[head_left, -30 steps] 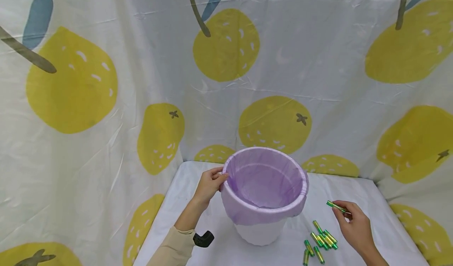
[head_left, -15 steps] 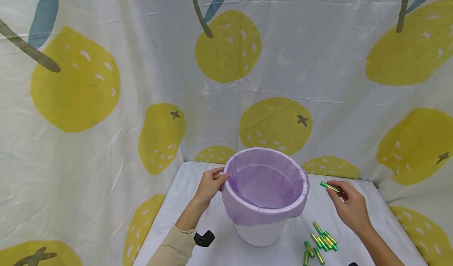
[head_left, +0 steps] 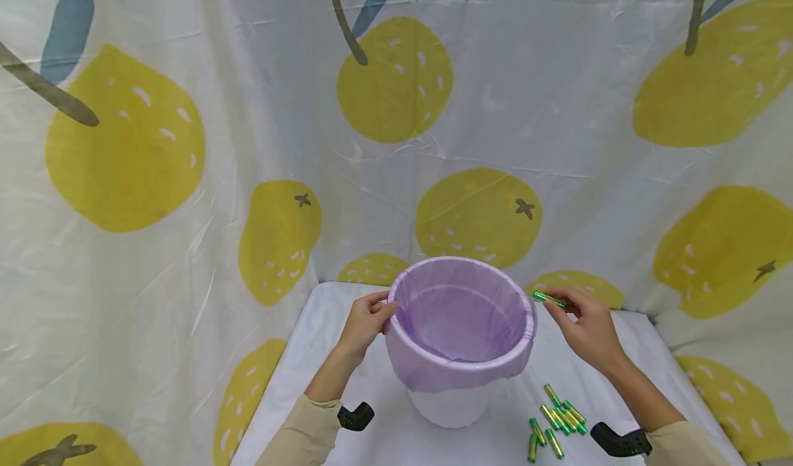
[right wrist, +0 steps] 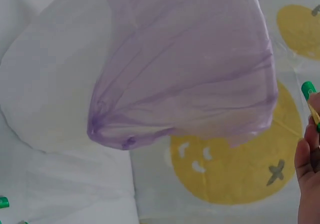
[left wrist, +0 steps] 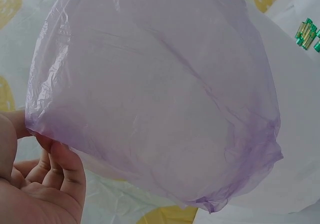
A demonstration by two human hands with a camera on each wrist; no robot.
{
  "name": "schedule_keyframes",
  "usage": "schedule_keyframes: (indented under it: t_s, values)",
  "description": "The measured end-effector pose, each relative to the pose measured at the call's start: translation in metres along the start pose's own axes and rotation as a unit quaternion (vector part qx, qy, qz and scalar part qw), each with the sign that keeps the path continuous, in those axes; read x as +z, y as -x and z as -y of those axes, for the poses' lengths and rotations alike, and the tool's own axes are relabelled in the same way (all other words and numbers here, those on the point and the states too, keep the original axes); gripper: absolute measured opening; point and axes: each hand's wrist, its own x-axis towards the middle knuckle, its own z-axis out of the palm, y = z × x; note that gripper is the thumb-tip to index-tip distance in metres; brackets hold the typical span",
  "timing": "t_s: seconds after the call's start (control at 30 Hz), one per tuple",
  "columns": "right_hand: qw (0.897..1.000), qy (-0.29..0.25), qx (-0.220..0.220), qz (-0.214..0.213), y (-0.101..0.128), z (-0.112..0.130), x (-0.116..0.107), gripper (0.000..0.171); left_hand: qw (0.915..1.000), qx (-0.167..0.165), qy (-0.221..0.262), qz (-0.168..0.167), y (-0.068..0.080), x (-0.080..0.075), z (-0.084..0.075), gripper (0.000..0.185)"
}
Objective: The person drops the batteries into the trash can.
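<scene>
the battery (head_left: 548,299) you're pinching sits between the thumb and fingertips of your right hand (head_left: 585,332), lifted off the table and held level, just beside the right rim of the bin (head_left: 460,345), its tip close to the opening. your fingers are clamped on it near one end, so most of it sticks out toward the bin. your left hand (head_left: 365,323) grips the bin's left rim, thumb over the edge, likely to keep the light bin from shifting. a purple bag (left wrist: 150,94) lines the bin and folds down over its outside. the rest of the batteries (head_left: 553,421) lie loose on the white table (head_left: 310,356), near and right of the bin, close under your right arm.
</scene>
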Motion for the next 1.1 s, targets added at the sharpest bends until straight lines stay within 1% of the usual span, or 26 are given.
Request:
schedule_keyframes:
  t_s: [0.13, 0.27, 0.43, 0.67, 0.9, 1.1]
  values:
    - [1.000, 0.002, -0.008, 0.018, -0.010, 0.004, 0.007, 0.028, 1.0000, 0.001, 0.001, -0.001, 0.001, 0.001, -0.001, 0.044]
    - [0.999, -0.009, -0.015, 0.035, -0.019, 0.010, 0.015, 0.027, 1.0000, 0.002, -0.002, -0.003, 0.001, 0.001, 0.001, 0.044]
    - [0.998, -0.008, -0.024, 0.051, -0.027, 0.016, 0.024, 0.024, 1.0000, -0.003, -0.004, -0.005, 0.001, 0.000, 0.002, 0.042]
    - [0.997, -0.007, -0.027, 0.072, -0.040, 0.014, 0.031, 0.019, 0.9999, -0.005, -0.010, 0.011, -0.003, -0.001, -0.002, 0.041]
    - [0.995, -0.009, -0.027, 0.095, -0.052, 0.013, 0.044, 0.017, 0.9999, -0.007, -0.007, -0.003, -0.002, -0.001, -0.001, 0.043]
    - [0.993, -0.017, -0.041, 0.108, -0.060, 0.016, 0.055, 0.015, 0.9999, -0.003, -0.010, 0.001, -0.001, -0.001, 0.002, 0.043]
